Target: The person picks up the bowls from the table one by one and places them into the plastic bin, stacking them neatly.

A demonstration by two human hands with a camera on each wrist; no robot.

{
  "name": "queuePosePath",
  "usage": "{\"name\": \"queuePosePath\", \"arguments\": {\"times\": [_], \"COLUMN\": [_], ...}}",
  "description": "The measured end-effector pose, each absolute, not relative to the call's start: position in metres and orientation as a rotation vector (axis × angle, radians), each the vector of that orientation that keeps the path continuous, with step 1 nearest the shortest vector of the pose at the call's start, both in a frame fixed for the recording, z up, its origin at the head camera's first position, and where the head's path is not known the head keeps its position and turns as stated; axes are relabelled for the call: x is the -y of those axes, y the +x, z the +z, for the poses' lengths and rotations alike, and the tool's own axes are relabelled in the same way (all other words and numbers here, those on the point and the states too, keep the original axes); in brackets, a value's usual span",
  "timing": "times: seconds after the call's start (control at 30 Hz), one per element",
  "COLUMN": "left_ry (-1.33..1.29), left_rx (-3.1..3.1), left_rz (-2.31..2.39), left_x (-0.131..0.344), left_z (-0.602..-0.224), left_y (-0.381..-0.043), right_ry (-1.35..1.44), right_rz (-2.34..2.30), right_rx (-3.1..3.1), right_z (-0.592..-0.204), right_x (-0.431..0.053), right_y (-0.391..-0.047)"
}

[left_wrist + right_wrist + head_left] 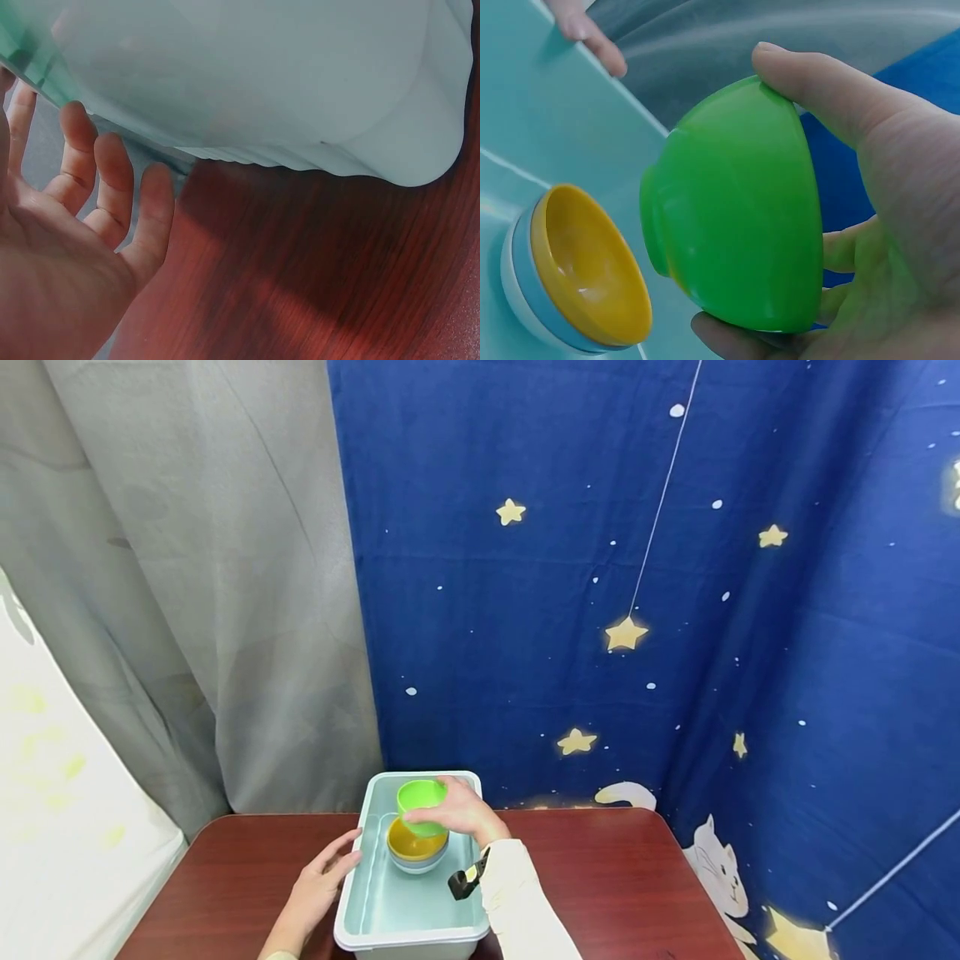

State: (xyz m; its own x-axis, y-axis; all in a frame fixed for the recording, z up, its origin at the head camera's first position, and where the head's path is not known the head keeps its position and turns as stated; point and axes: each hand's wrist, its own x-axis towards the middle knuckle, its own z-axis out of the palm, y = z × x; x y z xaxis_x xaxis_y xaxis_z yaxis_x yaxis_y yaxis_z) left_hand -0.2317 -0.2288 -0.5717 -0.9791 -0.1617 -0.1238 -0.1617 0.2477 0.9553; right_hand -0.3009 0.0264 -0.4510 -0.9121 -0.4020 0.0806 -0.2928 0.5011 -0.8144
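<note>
My right hand (pixel 463 812) grips a green bowl (pixel 731 210) by its rim, thumb on one side and fingers on the other. The bowl is held above a stack of bowls inside a pale blue-green plastic bin (pixel 375 906). On top of that stack is a yellow bowl (pixel 592 262), nested in a blue bowl (pixel 544 300), with a whitish bowl (pixel 516 292) beneath. My left hand (pixel 318 881) is at the bin's left side, fingers spread and slightly bent, fingertips at or very near the rim; contact is hard to tell.
The bin stands on a dark red wood-grain table (pixel 600 877). Behind the table hang a grey curtain (pixel 285 610) and a blue star-patterned curtain (pixel 525 635). A small black device (pixel 467 881) is strapped to the right wrist.
</note>
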Motion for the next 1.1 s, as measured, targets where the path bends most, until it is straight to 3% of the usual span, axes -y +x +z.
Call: {"name": "queuePosePath", "arguments": {"times": [0.37, 1.1], "left_ry": [0.317, 0.357], "left_rx": [2.473, 2.455], "left_rz": [-1.891, -1.874], "left_x": [0.230, 0.224], "left_z": [-0.572, -0.573], "left_y": [-0.234, -0.233], "right_ry": [-0.364, -0.321], "right_rz": [-1.202, -1.263], "right_rx": [-2.760, -2.774], "right_z": [-0.476, -0.503], "right_x": [-0.014, -0.012], "right_y": [-0.308, -0.312]}}
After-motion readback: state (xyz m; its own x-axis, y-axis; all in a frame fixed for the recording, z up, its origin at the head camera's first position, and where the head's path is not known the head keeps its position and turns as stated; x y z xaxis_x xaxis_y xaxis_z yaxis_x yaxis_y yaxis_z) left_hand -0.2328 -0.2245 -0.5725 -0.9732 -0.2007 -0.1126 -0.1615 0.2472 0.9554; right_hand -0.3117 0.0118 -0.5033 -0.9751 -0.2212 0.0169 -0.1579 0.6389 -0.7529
